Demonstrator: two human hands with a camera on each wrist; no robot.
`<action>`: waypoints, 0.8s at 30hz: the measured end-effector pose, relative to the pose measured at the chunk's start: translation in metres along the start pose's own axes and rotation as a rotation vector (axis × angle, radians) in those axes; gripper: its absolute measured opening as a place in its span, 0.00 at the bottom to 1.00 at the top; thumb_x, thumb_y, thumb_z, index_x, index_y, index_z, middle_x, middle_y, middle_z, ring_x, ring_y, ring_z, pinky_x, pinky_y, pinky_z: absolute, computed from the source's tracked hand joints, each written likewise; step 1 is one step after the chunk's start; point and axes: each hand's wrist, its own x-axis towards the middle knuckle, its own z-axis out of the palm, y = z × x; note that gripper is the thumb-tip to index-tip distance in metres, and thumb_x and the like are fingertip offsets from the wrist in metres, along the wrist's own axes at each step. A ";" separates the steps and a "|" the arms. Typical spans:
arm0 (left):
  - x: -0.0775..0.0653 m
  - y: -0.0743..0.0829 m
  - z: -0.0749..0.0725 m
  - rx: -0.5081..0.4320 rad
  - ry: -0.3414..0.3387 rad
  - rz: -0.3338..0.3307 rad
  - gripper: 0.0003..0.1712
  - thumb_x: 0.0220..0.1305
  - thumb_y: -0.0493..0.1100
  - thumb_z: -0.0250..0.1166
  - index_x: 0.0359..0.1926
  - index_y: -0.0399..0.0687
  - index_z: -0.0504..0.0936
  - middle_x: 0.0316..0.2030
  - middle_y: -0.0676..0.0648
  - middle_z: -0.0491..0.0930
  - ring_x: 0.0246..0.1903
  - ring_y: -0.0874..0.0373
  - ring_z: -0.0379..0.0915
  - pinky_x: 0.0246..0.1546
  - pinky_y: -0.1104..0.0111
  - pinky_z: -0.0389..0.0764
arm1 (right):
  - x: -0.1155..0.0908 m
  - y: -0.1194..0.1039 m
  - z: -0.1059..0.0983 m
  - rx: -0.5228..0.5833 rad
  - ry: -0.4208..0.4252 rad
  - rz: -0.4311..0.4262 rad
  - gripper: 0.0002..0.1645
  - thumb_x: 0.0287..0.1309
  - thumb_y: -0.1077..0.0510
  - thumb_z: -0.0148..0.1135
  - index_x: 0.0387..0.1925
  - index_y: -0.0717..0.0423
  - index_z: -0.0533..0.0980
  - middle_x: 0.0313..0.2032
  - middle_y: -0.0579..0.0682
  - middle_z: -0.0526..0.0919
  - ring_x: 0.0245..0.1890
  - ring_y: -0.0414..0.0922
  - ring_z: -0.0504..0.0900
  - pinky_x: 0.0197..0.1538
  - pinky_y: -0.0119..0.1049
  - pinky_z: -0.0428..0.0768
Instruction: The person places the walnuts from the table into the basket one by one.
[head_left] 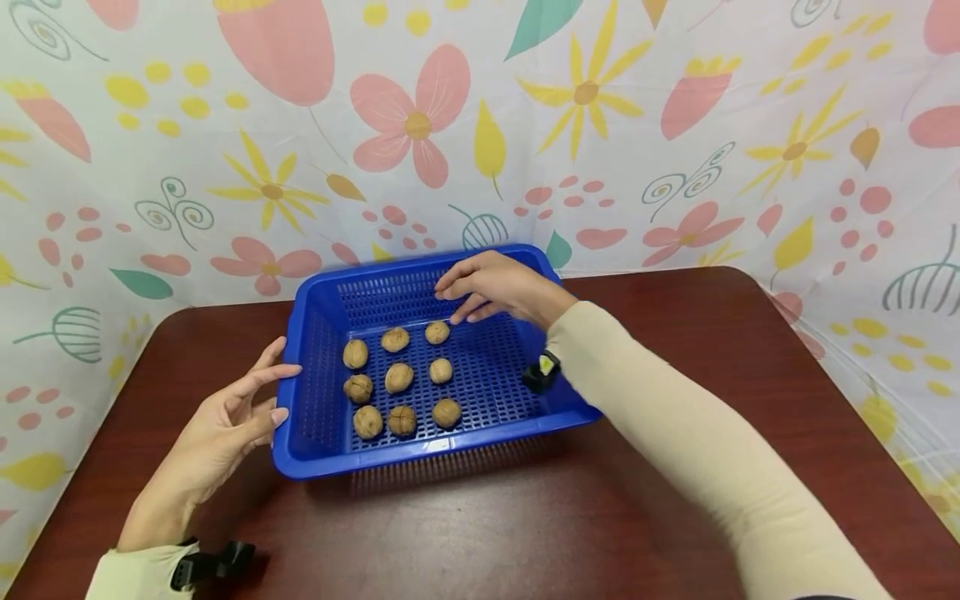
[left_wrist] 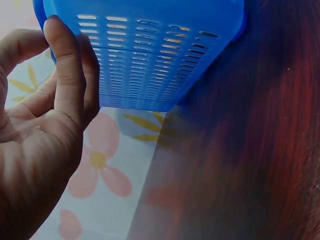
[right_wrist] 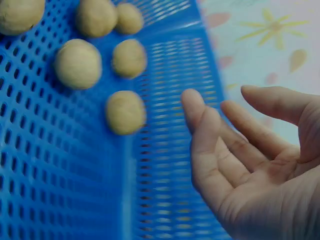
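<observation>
A blue plastic basket (head_left: 495,433) with slotted walls holds several brown walnuts (head_left: 399,377), laid out in rough columns over its left and middle floor. My left hand (head_left: 228,425) grips the basket's left rim, thumb and fingers at the edge; in the left wrist view its fingers (left_wrist: 67,75) lie against the outer wall. Over the back of the basket hovers my right hand (head_left: 495,287), fingers loosely bent and nothing between them. Just below its fingertips sits the back walnut (head_left: 437,332) of the right column. The right wrist view shows this hand (right_wrist: 260,155) apart from the walnuts.
The basket stands on a dark red-brown table (head_left: 465,533) with rounded back corners. Behind the table hangs a white cloth (head_left: 480,125) with printed flowers and leaves. Each wrist wears a small black camera, one by the left sleeve (head_left: 138,575), one under the right sleeve (head_left: 660,408).
</observation>
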 end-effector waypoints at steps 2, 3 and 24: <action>-0.001 -0.001 0.002 0.029 0.007 -0.003 0.27 0.78 0.27 0.52 0.73 0.39 0.69 0.86 0.48 0.32 0.63 0.66 0.79 0.47 0.67 0.89 | -0.015 -0.003 -0.010 -0.039 -0.002 -0.033 0.22 0.77 0.55 0.59 0.67 0.55 0.77 0.65 0.52 0.83 0.47 0.48 0.90 0.49 0.40 0.88; -0.002 -0.001 0.003 0.051 0.012 -0.007 0.27 0.78 0.27 0.52 0.74 0.39 0.69 0.86 0.48 0.33 0.62 0.66 0.80 0.47 0.67 0.89 | -0.024 -0.003 -0.015 -0.050 0.002 -0.047 0.22 0.77 0.54 0.59 0.66 0.56 0.78 0.65 0.52 0.83 0.46 0.48 0.90 0.46 0.38 0.88; -0.044 0.016 0.050 0.934 0.221 -0.107 0.34 0.82 0.51 0.55 0.82 0.64 0.58 0.85 0.51 0.47 0.79 0.38 0.55 0.76 0.51 0.67 | -0.204 0.120 -0.073 -0.380 0.399 -0.129 0.21 0.76 0.52 0.61 0.66 0.52 0.78 0.56 0.56 0.87 0.42 0.33 0.87 0.39 0.34 0.87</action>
